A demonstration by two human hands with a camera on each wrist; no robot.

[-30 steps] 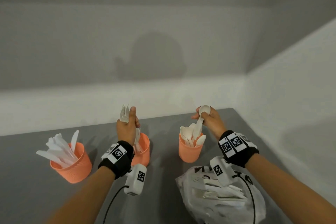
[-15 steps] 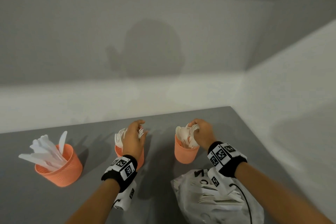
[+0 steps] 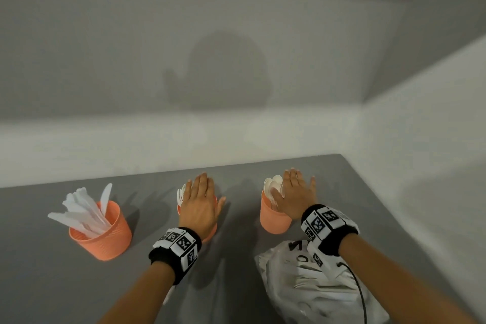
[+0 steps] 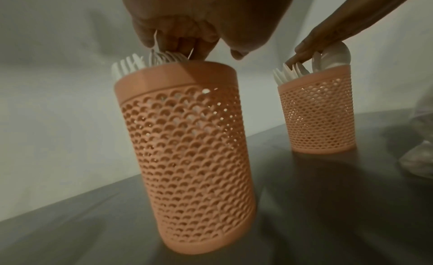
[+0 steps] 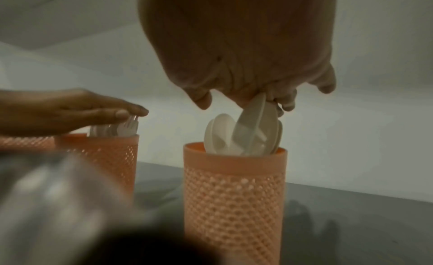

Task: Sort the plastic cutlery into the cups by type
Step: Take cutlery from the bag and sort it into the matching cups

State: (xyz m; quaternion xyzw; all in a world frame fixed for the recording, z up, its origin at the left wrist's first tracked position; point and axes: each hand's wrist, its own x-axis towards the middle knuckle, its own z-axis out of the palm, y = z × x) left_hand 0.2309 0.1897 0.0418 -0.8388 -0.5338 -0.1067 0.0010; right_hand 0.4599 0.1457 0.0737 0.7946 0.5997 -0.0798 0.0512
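Observation:
Three orange mesh cups stand in a row on the grey table. The left cup (image 3: 101, 235) holds white knives (image 3: 81, 212). My left hand (image 3: 201, 202) lies flat over the middle cup (image 4: 187, 167), with straight fingers touching the tops of the white forks (image 4: 131, 65). My right hand (image 3: 294, 197) lies flat over the right cup (image 3: 273, 221), its fingers pressing on the white spoons (image 5: 248, 133). Neither hand grips anything. In the head view the left hand hides most of the middle cup.
A white plastic bag (image 3: 315, 287) with more cutlery inside lies on the table (image 3: 39, 284) under my right forearm. Pale walls close the table's far edge and right side. A black cable (image 3: 361, 294) runs over the bag.
The left hand's forks and the right hand's spoon went down into their cups and were let go. Both hands then flattened over the cup tops.

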